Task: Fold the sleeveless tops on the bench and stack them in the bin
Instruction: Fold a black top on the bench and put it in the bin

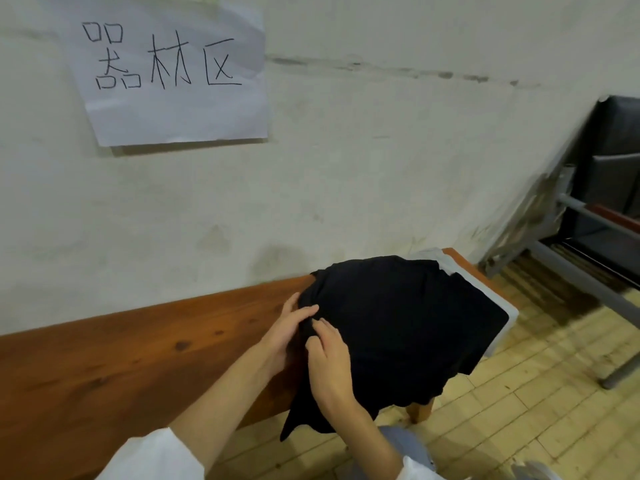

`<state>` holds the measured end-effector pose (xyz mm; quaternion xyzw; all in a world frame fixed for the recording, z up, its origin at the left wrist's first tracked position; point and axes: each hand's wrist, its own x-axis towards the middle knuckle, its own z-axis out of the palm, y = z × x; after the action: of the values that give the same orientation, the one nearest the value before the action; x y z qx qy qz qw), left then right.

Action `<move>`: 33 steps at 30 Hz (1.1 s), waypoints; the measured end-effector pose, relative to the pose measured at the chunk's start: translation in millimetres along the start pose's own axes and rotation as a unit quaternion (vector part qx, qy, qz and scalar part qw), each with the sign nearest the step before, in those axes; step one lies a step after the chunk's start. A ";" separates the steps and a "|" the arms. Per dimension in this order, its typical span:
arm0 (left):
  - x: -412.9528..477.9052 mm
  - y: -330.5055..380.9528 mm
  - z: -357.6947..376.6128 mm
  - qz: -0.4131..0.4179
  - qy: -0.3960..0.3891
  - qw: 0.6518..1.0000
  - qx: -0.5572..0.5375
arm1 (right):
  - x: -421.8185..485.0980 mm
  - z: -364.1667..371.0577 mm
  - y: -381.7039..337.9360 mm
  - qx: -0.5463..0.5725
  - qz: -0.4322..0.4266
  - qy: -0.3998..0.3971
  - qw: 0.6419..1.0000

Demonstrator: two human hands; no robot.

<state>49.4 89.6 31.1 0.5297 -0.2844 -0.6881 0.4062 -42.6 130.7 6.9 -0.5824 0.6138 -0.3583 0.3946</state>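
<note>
Step in hand: judged to be the very start of a fold, with one edge of the garment gathered and sorted out, nothing yet laid flat.
Black top (408,317): lay rumpled and unfolded over the right end of the surface (138,358), spilled past the near edge, with one corner hanging toward the floor.
Left hand (284,330): rested at the top's left edge, with fingers curved over the cloth and thumb behind it; seemed to pinch a fold of the fabric.
Right hand (329,368): sat just beside the left, with thumb and forefinger closed narrowly on the same edge of the cloth.
Beneath the top: showed a pale grey item (509,313) at the far and right sides; could not be told whether another garment or the bin.
Bin: not made out for certain anywhere in view.
Next move: called, by this reading, for lifting the pinched edge, drawing the top leftward along the wood and spreading it flat, armholes and hem squared, before any fold.
Care needed: hung far enough over the near edge that the overhang might drag the whole top to the floor if released carelessly.
</note>
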 end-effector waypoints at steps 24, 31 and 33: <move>-131.2 -20.8 -262.6 0.125 0.426 0.896 -0.026 | -72.0 153.4 -68.4 -0.214 -0.139 -0.296 0.921; -137.0 -34.8 -293.3 0.040 0.415 0.577 0.702 | -17.4 120.4 -32.1 -0.394 -0.093 -0.188 0.895; -129.5 -37.8 -281.6 0.103 0.374 0.567 0.726 | -10.1 122.3 -25.5 -0.429 -0.108 -0.178 0.879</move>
<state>324.1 231.2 -13.5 0.8235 -0.5641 0.0563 0.0229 78.8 141.5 -22.3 -0.8110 0.5605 0.0097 0.1673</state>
